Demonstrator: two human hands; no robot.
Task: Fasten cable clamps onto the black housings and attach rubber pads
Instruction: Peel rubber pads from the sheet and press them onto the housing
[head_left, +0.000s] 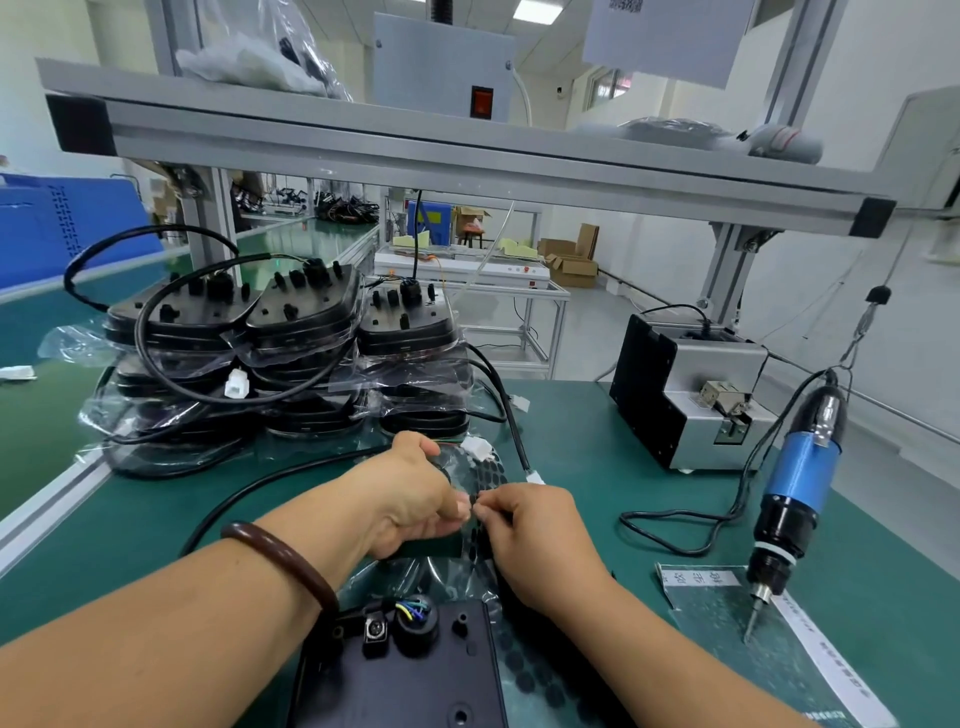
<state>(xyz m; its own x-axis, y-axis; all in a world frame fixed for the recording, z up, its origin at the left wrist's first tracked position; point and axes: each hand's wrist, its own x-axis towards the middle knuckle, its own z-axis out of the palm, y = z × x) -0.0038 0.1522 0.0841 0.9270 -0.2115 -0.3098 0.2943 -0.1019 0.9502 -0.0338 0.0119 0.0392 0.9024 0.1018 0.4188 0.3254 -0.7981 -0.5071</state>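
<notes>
While left hand (410, 501), right hand (537, 532) pinch one sheet (491, 465) | three housing stacks (304, 338)

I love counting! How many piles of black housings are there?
3, side by side: left pile, middle pile, right pile. A single housing lies nearest the camera. More could hide behind.

Bare forearms; a brown bracelet (280, 558) circles the left wrist.
</notes>
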